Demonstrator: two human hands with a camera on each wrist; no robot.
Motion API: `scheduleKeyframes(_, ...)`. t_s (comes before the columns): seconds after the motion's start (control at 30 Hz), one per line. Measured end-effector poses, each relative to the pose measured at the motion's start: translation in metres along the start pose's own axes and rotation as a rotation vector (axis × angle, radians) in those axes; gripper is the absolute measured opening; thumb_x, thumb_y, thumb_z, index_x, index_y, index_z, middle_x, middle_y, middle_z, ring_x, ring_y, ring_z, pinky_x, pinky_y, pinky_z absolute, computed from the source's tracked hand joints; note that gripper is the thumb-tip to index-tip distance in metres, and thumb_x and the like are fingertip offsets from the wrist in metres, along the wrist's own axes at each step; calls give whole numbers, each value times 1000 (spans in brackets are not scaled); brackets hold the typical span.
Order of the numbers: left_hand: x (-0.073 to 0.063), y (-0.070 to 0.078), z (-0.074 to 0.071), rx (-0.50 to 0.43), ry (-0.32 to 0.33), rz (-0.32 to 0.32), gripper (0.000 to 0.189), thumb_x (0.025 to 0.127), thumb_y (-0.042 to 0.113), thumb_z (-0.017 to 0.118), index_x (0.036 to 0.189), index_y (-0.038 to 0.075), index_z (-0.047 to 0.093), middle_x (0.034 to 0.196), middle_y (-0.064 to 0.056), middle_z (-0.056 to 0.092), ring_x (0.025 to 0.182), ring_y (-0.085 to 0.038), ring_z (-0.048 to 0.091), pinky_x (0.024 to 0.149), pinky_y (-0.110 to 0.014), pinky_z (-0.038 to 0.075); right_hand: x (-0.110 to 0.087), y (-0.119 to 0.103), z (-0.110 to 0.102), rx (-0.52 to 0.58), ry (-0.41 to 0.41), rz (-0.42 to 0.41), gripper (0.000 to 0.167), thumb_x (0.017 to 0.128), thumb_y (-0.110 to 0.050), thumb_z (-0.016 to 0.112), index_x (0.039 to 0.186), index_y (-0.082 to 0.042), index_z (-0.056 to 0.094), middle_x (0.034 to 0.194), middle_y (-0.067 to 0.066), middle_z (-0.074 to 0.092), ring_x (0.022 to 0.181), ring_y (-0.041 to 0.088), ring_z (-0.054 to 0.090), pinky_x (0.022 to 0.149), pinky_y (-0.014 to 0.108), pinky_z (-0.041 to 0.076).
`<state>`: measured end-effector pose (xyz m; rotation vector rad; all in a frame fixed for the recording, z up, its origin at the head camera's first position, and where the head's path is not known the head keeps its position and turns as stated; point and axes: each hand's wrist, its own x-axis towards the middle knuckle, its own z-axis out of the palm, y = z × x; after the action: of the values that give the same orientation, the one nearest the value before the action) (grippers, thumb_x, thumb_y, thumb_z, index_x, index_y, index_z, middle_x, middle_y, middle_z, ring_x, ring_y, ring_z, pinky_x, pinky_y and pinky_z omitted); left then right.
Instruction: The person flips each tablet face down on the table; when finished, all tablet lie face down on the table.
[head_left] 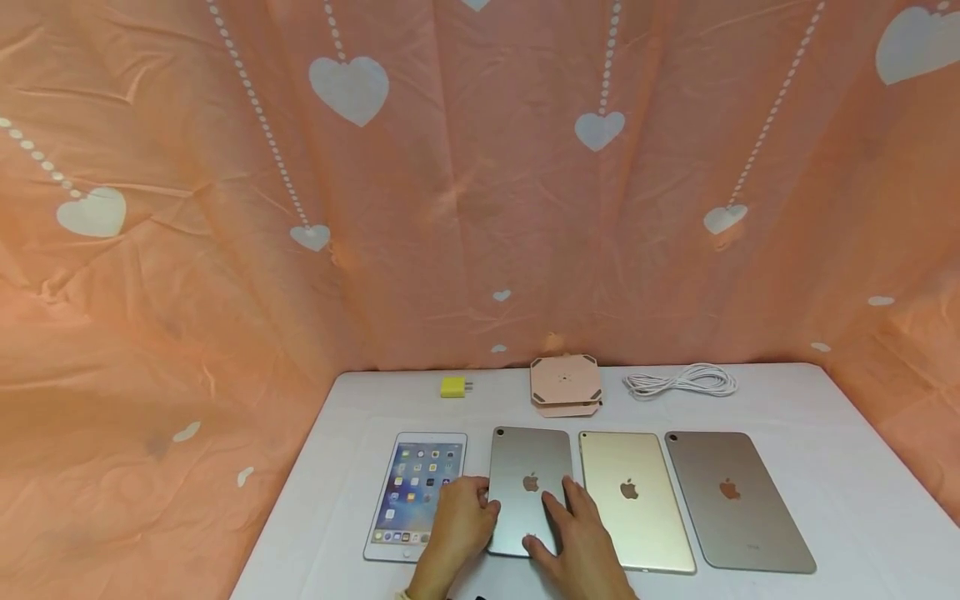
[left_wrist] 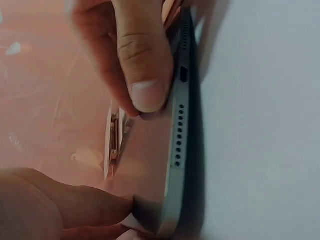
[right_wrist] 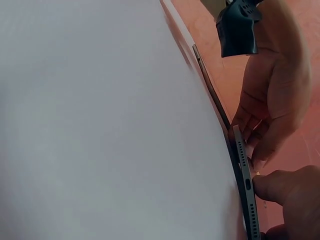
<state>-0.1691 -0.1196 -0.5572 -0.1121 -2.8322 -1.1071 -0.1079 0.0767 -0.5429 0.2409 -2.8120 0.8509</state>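
Note:
A grey tablet (head_left: 529, 467) lies back up between my hands, its camera at the far left corner. At its left edge my left hand (head_left: 462, 517) pinches the side, fingers curled near the lower half. My right hand (head_left: 581, 542) holds the lower right part, thumb and index finger on the back and another finger at the right edge. The right thumb (left_wrist: 145, 75) rests near the port edge in the left wrist view. In the right wrist view, the left hand (right_wrist: 280, 95) is at the tablet's corner; some fingertips are hidden.
To the left lies a white tablet (head_left: 397, 508), screen lit. A gold tablet (head_left: 637, 475) and another grey tablet (head_left: 738, 500) lie on the right, backs up. Behind are a yellow charger plug (head_left: 453, 387), a pink folding stand (head_left: 564, 383) and a coiled white cable (head_left: 678, 382).

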Motion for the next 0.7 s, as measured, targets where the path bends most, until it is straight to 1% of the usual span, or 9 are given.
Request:
scheduleKeyframes(0.03, 0, 0, 1, 11, 14, 12, 28, 86, 10, 86, 111, -2, 83, 64, 13, 60, 76, -10, 62, 69, -33, 55, 0, 0, 0, -1, -1, 1, 70, 84, -49, 90, 131, 1, 75, 151, 34, 59, 141, 52, 56, 110, 64, 54)
scheduleKeyframes(0.07, 0, 1, 0, 11, 11, 8, 28, 87, 10, 86, 111, -3, 83, 66, 11, 62, 77, -12, 63, 70, -35, 56, 1, 0, 0, -3, -3, 2, 70, 84, -49, 90, 131, 1, 75, 151, 34, 58, 141, 52, 56, 111, 65, 54)
scheduleKeyframes(0.17, -1, 5, -4, 12, -8, -2, 29, 87, 9, 87, 112, -5, 82, 72, 4, 71, 78, -18, 67, 68, -38, 58, 1, 0, 0, -10, -11, 5, 70, 83, -49, 91, 130, 1, 76, 151, 35, 58, 142, 53, 56, 111, 65, 54)
scheduleKeyframes(0.23, -2, 11, -9, 8, -23, -11, 30, 86, 8, 87, 112, -7, 81, 75, 0, 76, 76, -18, 69, 66, -38, 58, 2, 0, 1, -15, -14, 6, 70, 82, -48, 91, 130, 1, 76, 151, 35, 58, 141, 54, 55, 110, 66, 54)
scheduleKeyframes(0.27, -4, 15, -13, -2, -35, -16, 30, 86, 6, 87, 112, -8, 80, 75, -3, 76, 74, -19, 69, 66, -38, 58, 2, 0, 1, -17, -14, 6, 70, 82, -48, 92, 129, 1, 76, 151, 35, 58, 141, 54, 55, 110, 66, 54)
scheduleKeyframes(0.4, -9, 29, -23, -35, -34, -22, 28, 84, 1, 88, 109, -10, 80, 69, -4, 73, 64, -15, 64, 59, -34, 55, 1, 0, 2, -23, -9, 0, 69, 81, -47, 92, 128, 1, 76, 151, 36, 58, 141, 55, 55, 110, 65, 54)
scheduleKeyframes(0.47, -11, 34, -27, -46, -34, -22, 28, 83, -1, 88, 109, -10, 80, 68, -4, 71, 63, -13, 62, 58, -32, 53, 1, 0, 2, -29, -7, -4, 68, 81, -47, 92, 128, 1, 76, 151, 36, 58, 141, 54, 56, 111, 64, 54)
scheduleKeyframes(0.6, -14, 34, -35, -92, -39, -10, 31, 82, 1, 89, 110, -9, 80, 72, -2, 72, 66, -10, 62, 60, -28, 53, 1, 1, 1, -33, -8, -2, 70, 82, -46, 92, 131, 1, 75, 151, 35, 58, 142, 53, 55, 111, 64, 54)
scheduleKeyframes(0.7, -14, 26, -46, -170, -66, -10, 38, 84, 5, 89, 117, -10, 77, 84, -4, 76, 76, -13, 70, 69, -28, 61, 2, 0, 0, -18, 7, 8, 71, 83, -44, 91, 134, 2, 72, 151, 32, 59, 142, 50, 56, 112, 63, 54)
